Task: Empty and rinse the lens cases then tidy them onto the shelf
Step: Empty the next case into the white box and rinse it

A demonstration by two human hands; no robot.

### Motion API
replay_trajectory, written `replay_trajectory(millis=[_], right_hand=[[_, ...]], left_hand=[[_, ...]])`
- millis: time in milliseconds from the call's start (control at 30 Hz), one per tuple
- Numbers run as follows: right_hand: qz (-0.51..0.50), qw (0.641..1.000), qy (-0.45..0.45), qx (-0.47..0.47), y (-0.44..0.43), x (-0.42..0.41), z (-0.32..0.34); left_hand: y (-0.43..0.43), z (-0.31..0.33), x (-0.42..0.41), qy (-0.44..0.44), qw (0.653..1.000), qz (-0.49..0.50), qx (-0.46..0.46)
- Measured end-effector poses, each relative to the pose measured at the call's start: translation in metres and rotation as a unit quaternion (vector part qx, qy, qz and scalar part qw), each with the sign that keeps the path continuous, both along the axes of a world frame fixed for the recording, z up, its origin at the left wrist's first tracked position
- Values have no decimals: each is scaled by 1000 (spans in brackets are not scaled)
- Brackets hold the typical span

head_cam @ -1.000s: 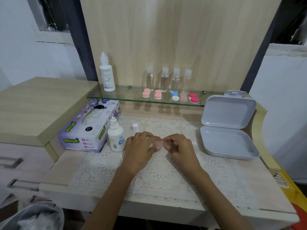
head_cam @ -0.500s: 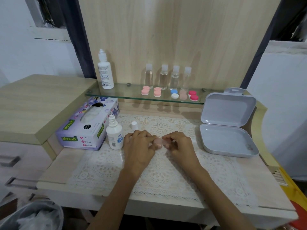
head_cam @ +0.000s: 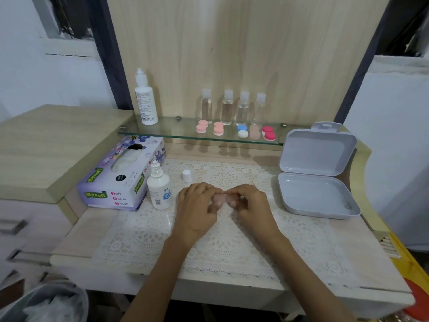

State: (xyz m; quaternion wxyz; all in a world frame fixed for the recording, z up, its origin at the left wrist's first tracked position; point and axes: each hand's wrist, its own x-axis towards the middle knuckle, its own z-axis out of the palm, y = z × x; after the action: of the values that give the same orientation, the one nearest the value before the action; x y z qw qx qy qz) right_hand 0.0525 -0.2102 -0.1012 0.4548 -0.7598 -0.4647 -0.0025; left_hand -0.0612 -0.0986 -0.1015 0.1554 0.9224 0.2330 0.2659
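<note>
A pale pink lens case [head_cam: 220, 198] sits between my two hands over the lace mat. My left hand [head_cam: 197, 209] grips its left end and my right hand [head_cam: 250, 205] pinches its right end; fingers hide most of it. On the glass shelf [head_cam: 167, 131] lie several lens cases: a pink one [head_cam: 201, 126], another pink one [head_cam: 218, 128], a blue and white one [head_cam: 242, 131], a beige one [head_cam: 254, 132] and a red one [head_cam: 269, 133].
An uncapped small solution bottle [head_cam: 159, 187] and its white cap [head_cam: 186, 175] stand left of my hands, beside a tissue box [head_cam: 120, 177]. An open grey box [head_cam: 318, 177] lies right. A tall bottle [head_cam: 145, 98] and several clear bottles [head_cam: 232, 108] stand on the shelf. A bin [head_cam: 44, 305] is lower left.
Both hands stay on the pink lens case at the same spot on the mat, with only slight finger shifts. The camera view has drifted a little.
</note>
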Motion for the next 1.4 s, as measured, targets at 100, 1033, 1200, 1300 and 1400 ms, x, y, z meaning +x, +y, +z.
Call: replay_trajectory(millis=[100,1033,1200,1300,1400], right_hand=[[2,1000,-3,4,0,0,0],[-2,1000,-10,11,0,-1,0],[-4,1000,-11,13,1,-1,-1],[-1,1000,-9,11,1,0,-1],[0,1000,-6,12,1,0,-2]], left_hand=[[2,-2,0,-17,1000,8,-14],[3,-7,2,-46,999,4,-20],[0,-6,0,-9,1000,-8,24],[0,-6,0,-17,1000,-8,25],[2,-7,0,-41,999,2,0]])
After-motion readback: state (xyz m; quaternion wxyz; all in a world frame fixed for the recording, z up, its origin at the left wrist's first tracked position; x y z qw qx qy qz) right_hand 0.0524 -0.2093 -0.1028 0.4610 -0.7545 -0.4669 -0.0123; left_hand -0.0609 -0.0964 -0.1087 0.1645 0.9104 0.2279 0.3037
